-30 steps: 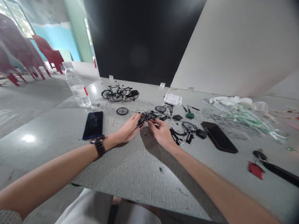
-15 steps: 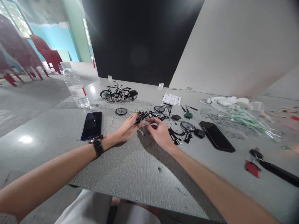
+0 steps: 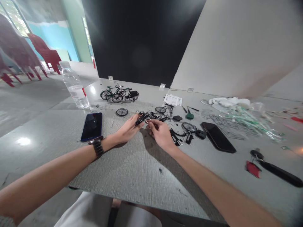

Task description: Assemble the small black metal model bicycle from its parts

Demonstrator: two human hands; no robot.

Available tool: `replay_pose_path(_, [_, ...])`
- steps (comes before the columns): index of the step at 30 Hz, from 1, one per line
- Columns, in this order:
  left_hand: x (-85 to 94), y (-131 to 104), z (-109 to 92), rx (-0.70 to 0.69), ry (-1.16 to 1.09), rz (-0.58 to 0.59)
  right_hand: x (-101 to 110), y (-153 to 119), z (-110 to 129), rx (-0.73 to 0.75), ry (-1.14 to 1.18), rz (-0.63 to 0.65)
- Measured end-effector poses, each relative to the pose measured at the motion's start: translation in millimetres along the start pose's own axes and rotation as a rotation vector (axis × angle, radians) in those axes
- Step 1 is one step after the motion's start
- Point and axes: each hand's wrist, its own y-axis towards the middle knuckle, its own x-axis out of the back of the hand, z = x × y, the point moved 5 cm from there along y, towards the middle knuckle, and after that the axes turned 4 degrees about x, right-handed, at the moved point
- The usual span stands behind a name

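On the table (image 3: 123,173), 2 mini bikes (image 3: 125,96) look built; wheels (image 3: 121,112) + other bits (image 3: 174,138) lie loose; L hand (image 3: 129,130) grips a blk piece (image 3: 141,119), R hand (image 3: 161,134) pinches smth tiny (image 3: 146,121), can't tell what.

Clear bottle (image 3: 76,91) upright at left, white cap, red on label. Blue-edged phone (image 3: 92,126) flat, nearer. Black phone (image 3: 218,137) flat at right; dark fob (image 3: 257,154) with red tag (image 3: 252,169) just beyond. Black panel (image 3: 142,41) behind, pale panel (image 3: 236,47) beside it. Red chairs (image 3: 44,52) stacked far left, near window (image 3: 15,20).
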Motion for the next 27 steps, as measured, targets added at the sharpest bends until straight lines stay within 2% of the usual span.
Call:
replay_pose_path(5, [0.0,-0.5,1.1,0.014,-0.024,-0.003,1.7,0.7,2.9,0.060,-0.083,-0.037])
replay_pose_path(13, [-0.9,-0.6,3.8,-0.044,0.039,-0.009,1.6,-1.0,3.7,0.029,-0.045,0.005])
replay_pose_path(16, [-0.7,-1.0,1.9,-0.069,0.050,-0.003,1.4,-1.6,7.0,0.035,-0.064,0.018])
replay_pose_path(21, [-0.4,-1.5,-0.3,-0.026,0.043,0.000,3.4,-1.4,9.7,0.060,-0.123,-0.025])
replay_pose_path(27, [1.3,-3.0,-9.3,-0.079,0.073,0.011,5.1,-2.0,5.0,0.103,-0.104,-0.049])
